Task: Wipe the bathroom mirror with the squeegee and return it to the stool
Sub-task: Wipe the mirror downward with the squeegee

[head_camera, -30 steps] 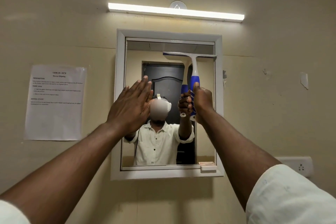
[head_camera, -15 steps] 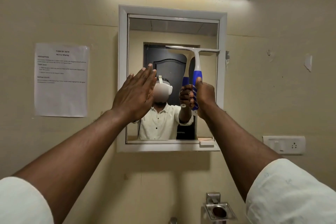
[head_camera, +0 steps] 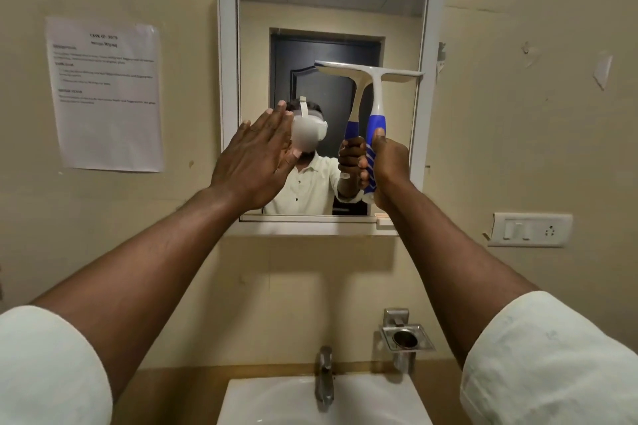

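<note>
Meanwhile, right hand [head_camera: 390, 169] around upright squeegee [head_camera: 374, 107], left hand [head_camera: 255, 159] flat.

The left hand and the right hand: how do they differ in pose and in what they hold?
The left hand is flat with straight fingers and holds nothing; the right hand grips the squeegee by its blue handle. The left hand is at the mirror's left side, the right hand at its right. Both are raised before the mirror.
</note>
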Demonstrator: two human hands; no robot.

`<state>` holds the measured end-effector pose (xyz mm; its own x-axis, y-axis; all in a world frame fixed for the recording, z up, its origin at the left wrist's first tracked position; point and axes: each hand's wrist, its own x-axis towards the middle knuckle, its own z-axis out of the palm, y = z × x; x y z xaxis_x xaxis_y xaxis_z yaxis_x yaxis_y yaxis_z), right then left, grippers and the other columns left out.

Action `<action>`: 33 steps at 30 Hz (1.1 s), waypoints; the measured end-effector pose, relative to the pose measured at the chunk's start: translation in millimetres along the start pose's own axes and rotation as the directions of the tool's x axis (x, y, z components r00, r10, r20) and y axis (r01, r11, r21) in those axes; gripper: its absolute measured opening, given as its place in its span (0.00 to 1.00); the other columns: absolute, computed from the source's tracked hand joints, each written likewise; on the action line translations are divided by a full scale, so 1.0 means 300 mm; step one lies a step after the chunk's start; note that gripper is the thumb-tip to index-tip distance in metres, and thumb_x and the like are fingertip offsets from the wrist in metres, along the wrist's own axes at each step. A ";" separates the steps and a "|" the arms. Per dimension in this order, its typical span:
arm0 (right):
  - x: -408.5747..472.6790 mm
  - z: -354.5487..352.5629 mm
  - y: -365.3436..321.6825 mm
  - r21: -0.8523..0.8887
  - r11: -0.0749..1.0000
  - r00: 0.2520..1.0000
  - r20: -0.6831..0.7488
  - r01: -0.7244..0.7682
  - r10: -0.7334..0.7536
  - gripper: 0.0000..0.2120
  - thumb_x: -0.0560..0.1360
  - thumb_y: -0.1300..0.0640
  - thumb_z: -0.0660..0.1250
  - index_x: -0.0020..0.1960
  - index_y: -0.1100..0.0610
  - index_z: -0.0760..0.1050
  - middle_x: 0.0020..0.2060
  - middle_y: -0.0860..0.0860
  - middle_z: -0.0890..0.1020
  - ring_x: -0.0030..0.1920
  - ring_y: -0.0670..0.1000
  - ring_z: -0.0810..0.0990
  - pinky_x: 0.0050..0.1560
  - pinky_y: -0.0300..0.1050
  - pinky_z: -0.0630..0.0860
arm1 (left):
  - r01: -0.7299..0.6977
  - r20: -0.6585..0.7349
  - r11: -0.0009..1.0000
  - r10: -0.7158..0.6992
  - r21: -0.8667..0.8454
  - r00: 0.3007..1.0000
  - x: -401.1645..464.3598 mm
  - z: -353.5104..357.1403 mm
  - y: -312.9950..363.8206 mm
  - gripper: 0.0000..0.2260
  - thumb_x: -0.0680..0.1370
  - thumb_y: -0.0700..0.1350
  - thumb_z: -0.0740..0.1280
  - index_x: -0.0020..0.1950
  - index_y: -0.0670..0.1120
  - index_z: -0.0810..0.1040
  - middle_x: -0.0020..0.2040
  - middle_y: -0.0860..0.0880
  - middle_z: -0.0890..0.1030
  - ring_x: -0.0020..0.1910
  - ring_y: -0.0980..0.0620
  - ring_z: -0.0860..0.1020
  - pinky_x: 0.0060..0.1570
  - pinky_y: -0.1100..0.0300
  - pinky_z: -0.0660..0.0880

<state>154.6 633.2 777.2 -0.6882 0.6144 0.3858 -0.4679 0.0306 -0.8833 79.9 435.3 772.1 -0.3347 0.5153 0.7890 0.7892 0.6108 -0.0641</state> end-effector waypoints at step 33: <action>-0.297 -0.134 0.404 -0.021 0.989 0.988 -0.063 -0.144 0.143 0.15 0.80 0.48 0.56 0.49 0.60 0.72 0.29 0.52 0.73 0.23 0.47 0.69 0.23 0.39 0.68 | 0.098 0.163 0.993 -0.085 -0.070 0.983 -0.280 0.243 0.023 0.27 0.81 0.56 0.49 0.77 0.51 0.44 0.78 0.53 0.45 0.77 0.53 0.45 0.73 0.55 0.43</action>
<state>181.4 613.8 624.9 -0.7116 0.6609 0.2385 -0.3524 -0.0421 -0.9349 76.0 440.1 660.7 -0.4802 0.5524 0.6814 0.7870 0.6144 0.0566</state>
